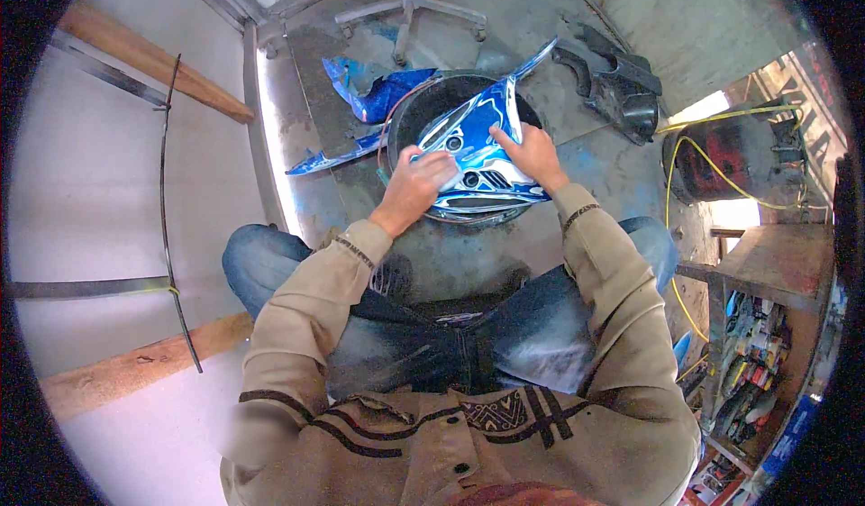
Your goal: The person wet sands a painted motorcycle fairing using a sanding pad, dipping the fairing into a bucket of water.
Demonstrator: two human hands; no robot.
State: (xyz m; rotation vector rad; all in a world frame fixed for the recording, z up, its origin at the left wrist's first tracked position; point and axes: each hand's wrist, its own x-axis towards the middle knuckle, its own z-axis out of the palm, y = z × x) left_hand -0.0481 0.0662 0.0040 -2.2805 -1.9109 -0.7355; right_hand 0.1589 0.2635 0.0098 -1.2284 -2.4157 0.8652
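A blue and white glossy plastic panel, shaped like a motorcycle fairing with round holes and slats, lies across a round black tub in front of me. My right hand grips the panel's right side, its thumb on the upper face and the other fingers mostly hidden. On the panel's left part, my left hand presses with curled fingers. Something pale shows under those fingertips, too unclear to name. The panel sits tilted, its narrow tip pointing up and to the right.
Beyond the tub's left side lie a blue panel and a narrow blue strip. Black plastic parts rest at far right. A chair base stands behind. On the right are a dark tank, a yellow hose and a wooden shelf.
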